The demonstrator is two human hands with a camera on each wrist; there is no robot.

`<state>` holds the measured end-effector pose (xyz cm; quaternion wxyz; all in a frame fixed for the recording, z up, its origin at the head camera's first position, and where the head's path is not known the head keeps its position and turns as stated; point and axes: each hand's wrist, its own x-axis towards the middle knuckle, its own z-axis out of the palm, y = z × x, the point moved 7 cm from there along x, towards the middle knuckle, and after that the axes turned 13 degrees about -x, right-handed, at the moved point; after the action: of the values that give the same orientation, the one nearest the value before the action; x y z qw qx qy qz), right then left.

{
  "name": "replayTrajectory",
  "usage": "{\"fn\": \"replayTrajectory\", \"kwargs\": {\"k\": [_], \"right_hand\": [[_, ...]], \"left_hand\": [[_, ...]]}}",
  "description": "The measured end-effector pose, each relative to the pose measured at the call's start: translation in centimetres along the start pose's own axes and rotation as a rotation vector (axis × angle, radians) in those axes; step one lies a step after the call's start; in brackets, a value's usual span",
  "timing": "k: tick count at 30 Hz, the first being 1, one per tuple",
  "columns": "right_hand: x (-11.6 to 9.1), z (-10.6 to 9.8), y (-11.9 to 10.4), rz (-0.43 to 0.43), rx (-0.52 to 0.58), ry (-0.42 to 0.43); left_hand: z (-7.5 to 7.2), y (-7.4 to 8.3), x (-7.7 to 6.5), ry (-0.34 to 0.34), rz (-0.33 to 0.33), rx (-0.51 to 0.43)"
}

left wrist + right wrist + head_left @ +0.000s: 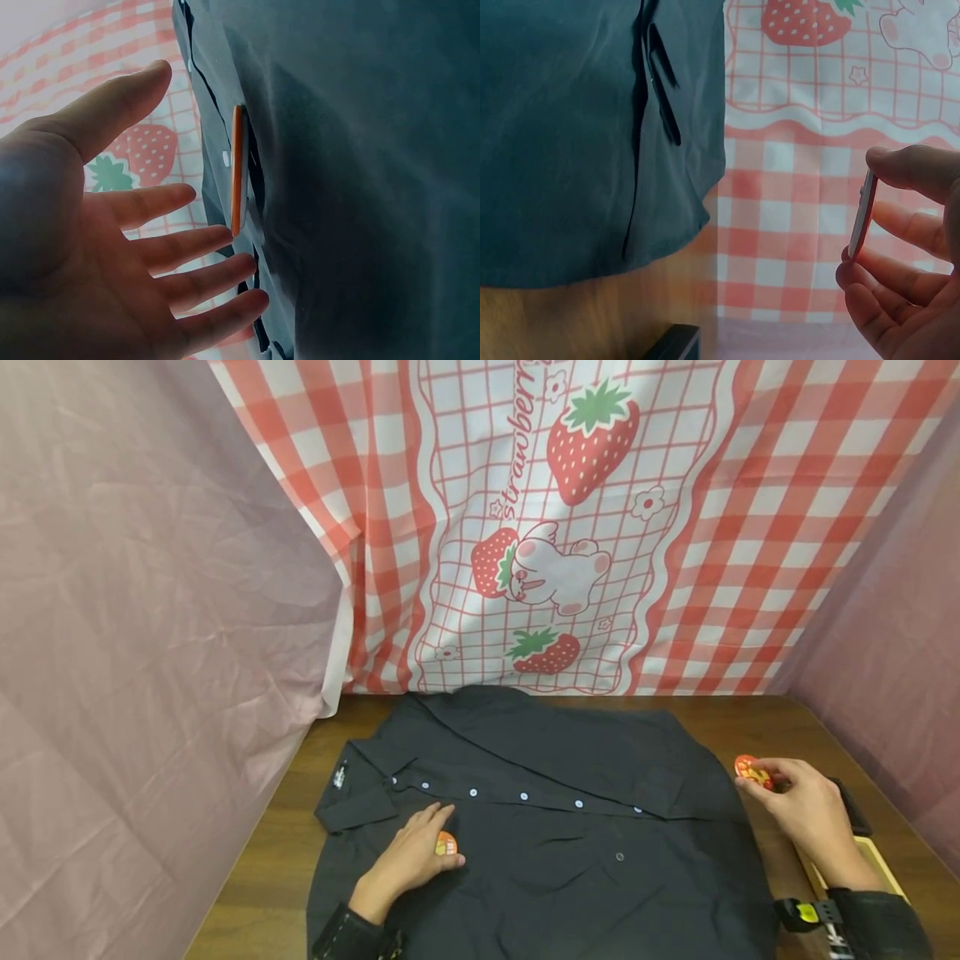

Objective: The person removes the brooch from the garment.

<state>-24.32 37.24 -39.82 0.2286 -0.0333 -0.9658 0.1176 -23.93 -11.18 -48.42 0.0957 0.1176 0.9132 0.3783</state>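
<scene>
A black button-up shirt [540, 893] lies spread out, with its collar to the left and a row of pale buttons along the front. A round orange button badge [446, 843] is on the shirt front; it appears edge-on in the left wrist view. My left hand [408, 856] is spread beside this badge, thumb apart from the fingers, without gripping it. Off the shirt's right edge, my right hand [810, 810] pinches a second round badge [863, 214], red-orange with a yellow picture, between thumb and fingers. Its pale back faces the shirt in the right wrist view.
Beneath the shirt is a brown wooden table [258, 868]. Near my right wrist stand a yellow box [883, 868], partly hidden, and a dark object [851, 810]. A red-and-white checked strawberry cloth [750, 568] hangs behind; pinkish cloths [150, 610] flank both sides.
</scene>
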Motion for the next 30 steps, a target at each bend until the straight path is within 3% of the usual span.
{"fn": "replayTrajectory", "kwargs": {"k": [12, 24, 30], "right_hand": [[0.2, -0.7, 1.3, 0.009, -0.015, 0.01], [0.2, -0.9, 2.8, 0.054, -0.028, -0.075], [0.1, -1.0, 3.7, 0.084, -0.057, -0.063]], "left_hand": [[0.1, -0.2, 0.2, -0.009, -0.002, 0.006], [-0.1, 0.0, 0.3, -0.004, -0.014, 0.007], [-0.1, -0.1, 0.2, -0.004, -0.016, 0.003]]}}
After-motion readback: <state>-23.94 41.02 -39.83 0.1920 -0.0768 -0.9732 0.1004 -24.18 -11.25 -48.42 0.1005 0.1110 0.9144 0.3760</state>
